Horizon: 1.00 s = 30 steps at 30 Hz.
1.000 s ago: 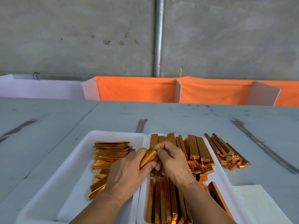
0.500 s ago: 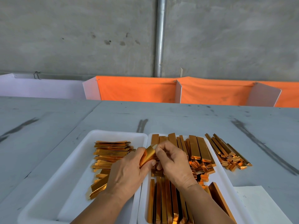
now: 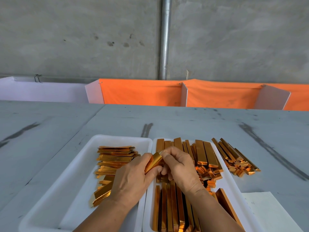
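Both hands work at the left rim of the long white plastic tray (image 3: 230,180), the right-hand one of two set side by side.

- Left hand (image 3: 132,178): thumb and curled fingers pinch the lower end of one shiny gold foil card strip (image 3: 154,160).
- Right hand (image 3: 180,168): fingertips pinch the strip's upper end, which is curling over. My read is that a flat blank is being creased into a bar.
- The strip is held clear of the surface, just above that tray's left rim.

The layout looks like a left-to-right flow. Flat gold blanks (image 3: 115,158) are stacked in the second white tray (image 3: 75,181), touching the left side of the landmark tray, and folded gold bars (image 3: 204,153) sit inside the landmark tray. Holding the strip over the seam keeps travel short.

Counts:
- trays: 2
- strip in hand: 1
- blanks: roughly twenty (they overlap, so no exact count)
- bars in the tray: two groups, far and near, each around ten
- loose gold bar pile (image 3: 234,156) on the grey table (image 3: 184,121), just right of the tray: about ten
- white paper sheet (image 3: 267,211) by the tray's near right corner: 1
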Each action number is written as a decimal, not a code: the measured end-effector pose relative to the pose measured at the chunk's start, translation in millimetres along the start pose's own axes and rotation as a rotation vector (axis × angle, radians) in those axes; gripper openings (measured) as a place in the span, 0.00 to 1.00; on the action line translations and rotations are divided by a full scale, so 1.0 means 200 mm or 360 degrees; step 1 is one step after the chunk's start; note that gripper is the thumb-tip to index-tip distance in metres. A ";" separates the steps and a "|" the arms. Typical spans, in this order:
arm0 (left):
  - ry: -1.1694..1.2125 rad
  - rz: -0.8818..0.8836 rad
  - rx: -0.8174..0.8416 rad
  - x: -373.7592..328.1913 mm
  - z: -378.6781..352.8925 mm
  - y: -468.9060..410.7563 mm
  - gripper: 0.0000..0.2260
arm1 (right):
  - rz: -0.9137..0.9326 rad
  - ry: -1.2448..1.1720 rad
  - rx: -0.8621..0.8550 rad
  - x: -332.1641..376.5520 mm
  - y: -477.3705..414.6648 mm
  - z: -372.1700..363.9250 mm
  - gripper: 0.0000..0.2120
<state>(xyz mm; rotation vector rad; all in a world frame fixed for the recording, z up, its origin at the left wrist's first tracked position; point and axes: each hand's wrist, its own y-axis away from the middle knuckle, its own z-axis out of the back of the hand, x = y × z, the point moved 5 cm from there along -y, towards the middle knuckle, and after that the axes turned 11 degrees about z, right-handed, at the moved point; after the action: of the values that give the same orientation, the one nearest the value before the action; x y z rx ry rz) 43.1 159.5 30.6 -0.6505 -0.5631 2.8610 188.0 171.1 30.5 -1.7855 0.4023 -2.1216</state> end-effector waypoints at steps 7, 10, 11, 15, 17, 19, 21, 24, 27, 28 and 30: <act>-0.0031 -0.0021 -0.0020 -0.01 0.01 0.00 0.22 | -0.0011 0.0045 -0.0073 -0.02 -0.01 0.01 0.09; -0.0063 -0.0018 -0.0030 0.00 0.01 0.00 0.23 | -0.0025 0.0051 -0.0062 -0.02 -0.01 0.01 0.09; -0.0066 -0.0017 -0.0035 0.00 0.01 0.00 0.24 | -0.0030 0.0055 -0.0060 -0.02 -0.01 0.00 0.09; -0.0116 -0.0012 -0.0040 -0.01 0.01 0.00 0.25 | -0.0068 0.0032 -0.0071 -0.03 -0.01 0.01 0.10; -0.0136 -0.0004 -0.0028 -0.01 0.01 0.00 0.25 | -0.0073 0.0012 -0.0078 -0.03 -0.02 0.01 0.09; -0.0142 0.0006 -0.0013 0.00 0.00 0.00 0.25 | -0.0052 0.0018 -0.0073 -0.03 -0.02 0.01 0.10; -0.0146 0.0019 -0.0004 0.00 0.00 0.00 0.23 | -0.0032 0.0024 -0.0068 -0.02 -0.01 0.01 0.12; -0.0142 0.0029 -0.0003 0.00 0.00 0.00 0.21 | -0.0021 0.0039 -0.0075 -0.02 -0.01 0.01 0.12; -0.0131 0.0036 -0.0007 0.00 0.01 0.00 0.21 | -0.0001 0.0028 -0.0097 -0.01 -0.01 0.01 0.12; -0.0126 0.0038 -0.0010 0.00 0.01 0.00 0.21 | 0.0009 0.0027 -0.0105 0.00 -0.01 0.01 0.12; -0.0112 0.0040 -0.0013 0.00 0.01 0.00 0.21 | 0.0019 0.0017 -0.0111 0.00 -0.01 0.02 0.11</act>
<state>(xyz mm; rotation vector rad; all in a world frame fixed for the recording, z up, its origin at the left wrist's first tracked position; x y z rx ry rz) 42.6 159.6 31.8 -0.5636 -0.5816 2.9167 191.1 172.2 32.3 -1.8053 0.4944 -2.1347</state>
